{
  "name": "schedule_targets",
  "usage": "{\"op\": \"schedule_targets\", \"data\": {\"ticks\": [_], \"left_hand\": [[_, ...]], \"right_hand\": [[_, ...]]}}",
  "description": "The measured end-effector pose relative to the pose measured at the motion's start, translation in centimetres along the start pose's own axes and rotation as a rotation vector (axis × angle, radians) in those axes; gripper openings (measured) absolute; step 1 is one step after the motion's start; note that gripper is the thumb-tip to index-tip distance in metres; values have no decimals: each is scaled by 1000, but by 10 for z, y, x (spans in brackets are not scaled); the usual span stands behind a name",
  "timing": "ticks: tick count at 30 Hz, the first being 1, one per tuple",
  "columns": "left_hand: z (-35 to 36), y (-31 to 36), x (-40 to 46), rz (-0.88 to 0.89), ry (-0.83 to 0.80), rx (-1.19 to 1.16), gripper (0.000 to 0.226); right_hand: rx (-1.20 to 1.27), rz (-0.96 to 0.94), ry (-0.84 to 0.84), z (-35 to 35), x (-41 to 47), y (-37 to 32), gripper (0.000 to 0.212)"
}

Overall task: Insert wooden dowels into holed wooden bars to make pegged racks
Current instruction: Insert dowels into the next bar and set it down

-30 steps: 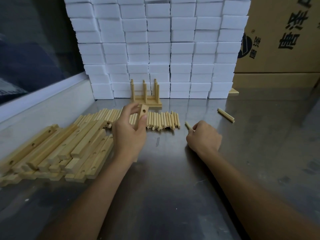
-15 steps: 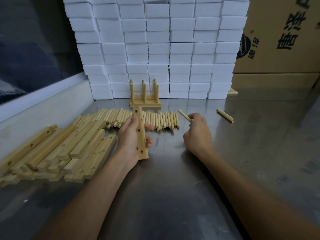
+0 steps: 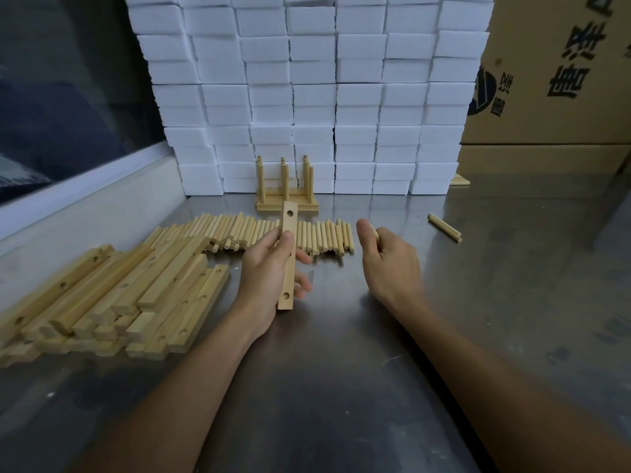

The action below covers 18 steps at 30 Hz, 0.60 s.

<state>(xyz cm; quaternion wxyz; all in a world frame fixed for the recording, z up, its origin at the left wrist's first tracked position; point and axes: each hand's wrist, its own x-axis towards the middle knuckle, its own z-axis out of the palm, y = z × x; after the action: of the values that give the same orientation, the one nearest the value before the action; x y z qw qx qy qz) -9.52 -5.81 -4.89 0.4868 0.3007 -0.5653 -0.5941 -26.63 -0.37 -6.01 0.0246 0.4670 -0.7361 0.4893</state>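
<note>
One finished pale wooden pegged rack (image 3: 286,199) stands at the back against the stacked white foam blocks (image 3: 307,97); judging by the big pile of holed pale wood bars (image 3: 112,298) and the row of loose light wooden dowels (image 3: 259,233) on the steel table (image 3: 341,387), most work remains. Left hand (image 3: 269,278) grips one flat pale wooden bar with round holes (image 3: 287,257) mid-length, lifted off the table, holes facing camera, none filled. Right hand (image 3: 389,261), just beside and apart, pinches a short wooden dowel (image 3: 375,232), mostly hidden in curled fingers, not yet inserted.
</note>
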Motion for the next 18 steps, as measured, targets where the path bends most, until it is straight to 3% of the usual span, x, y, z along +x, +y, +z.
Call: {"op": "schedule_targets", "data": {"ticks": [9,12,18], "left_hand": [[-3,-3,1,-30,-65,13,23],[-4,-2,2,-52,-60,-33,22],[-3,-3,3,-53,-64,-51,21]], "right_hand": [[-33,-61,-8,3,2,4,38],[-99,-146,109,3,3,6,29],[145,-147,16,0,1,4,11]]}}
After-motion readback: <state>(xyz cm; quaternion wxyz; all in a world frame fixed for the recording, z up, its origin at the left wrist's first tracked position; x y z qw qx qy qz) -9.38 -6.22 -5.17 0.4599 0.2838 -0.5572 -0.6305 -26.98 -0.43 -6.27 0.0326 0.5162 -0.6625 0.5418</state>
